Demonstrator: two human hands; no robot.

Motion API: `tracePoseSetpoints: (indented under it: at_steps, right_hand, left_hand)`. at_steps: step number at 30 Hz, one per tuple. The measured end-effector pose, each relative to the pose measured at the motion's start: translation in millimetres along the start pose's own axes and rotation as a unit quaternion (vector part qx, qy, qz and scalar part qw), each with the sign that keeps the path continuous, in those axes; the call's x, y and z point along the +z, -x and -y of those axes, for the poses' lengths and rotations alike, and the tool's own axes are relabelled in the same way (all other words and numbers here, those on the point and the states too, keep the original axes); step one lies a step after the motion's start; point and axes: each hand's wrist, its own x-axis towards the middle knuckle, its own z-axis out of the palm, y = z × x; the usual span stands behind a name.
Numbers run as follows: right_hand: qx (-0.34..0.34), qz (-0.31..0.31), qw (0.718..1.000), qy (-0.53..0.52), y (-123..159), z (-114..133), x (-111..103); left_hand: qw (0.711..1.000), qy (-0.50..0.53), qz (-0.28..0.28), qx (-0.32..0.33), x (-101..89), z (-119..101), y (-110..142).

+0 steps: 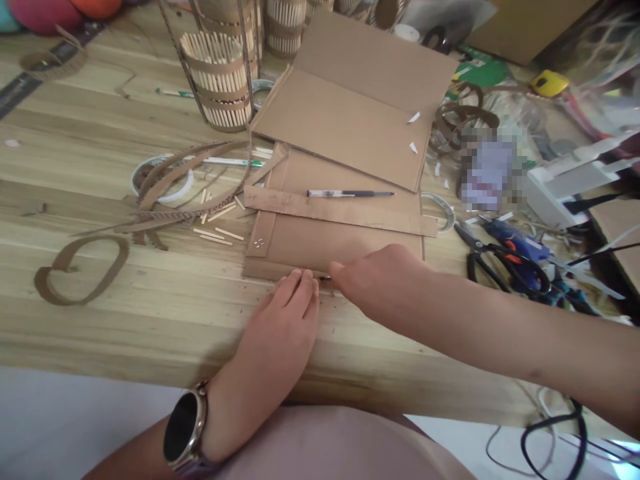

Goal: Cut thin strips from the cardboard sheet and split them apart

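My left hand (280, 327), a dark watch (184, 423) on its wrist, lies flat on the wooden table (100, 313). Its fingers are stretched out together and touch the near edge of a brown cardboard sheet (325, 241). My right hand (380, 280) reaches in from the right and is curled at the same edge, right beside the left fingertips. A small dark tip (325, 278) shows between the two hands; I cannot make out what it is. On the sheet lie a long cardboard strip (345, 212) and a black pen (350, 194).
A larger folded cardboard piece (360, 113) lies behind the sheet. A cylinder of wooden sticks (220, 77) stands at the back left. Cardboard strips, a tape roll (165, 179) and loose sticks (215, 233) lie to the left. Black scissors (500, 263) and a blue glue gun (520, 243) lie on the right.
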Motion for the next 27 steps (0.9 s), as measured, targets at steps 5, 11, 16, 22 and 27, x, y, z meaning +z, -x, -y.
tracePoseSetpoints:
  at_steps: [5,11,16,22,27]
  right_hand:
    - [0.003,-0.009,1.0,-0.02,0,-1,4]
    - [0.0,-0.027,1.0,-0.016,4,-2,7]
    - [0.012,-0.025,1.0,-0.012,9,-3,10]
    - [0.018,-0.01,1.0,-0.022,12,-7,11]
    - [0.035,0.005,0.999,-0.015,21,-6,4]
  left_hand:
    - [1.0,0.001,-0.03,-0.002,0.1,0,1]
    - [0.999,-0.004,-0.048,-0.015,-0.6,-2,1]
    - [0.999,-0.003,-0.043,-0.014,-0.8,-1,0]
    - [0.999,-0.005,-0.035,-0.008,-0.6,-2,0]
    - [0.999,0.001,-0.042,-0.002,-2.1,-3,-1]
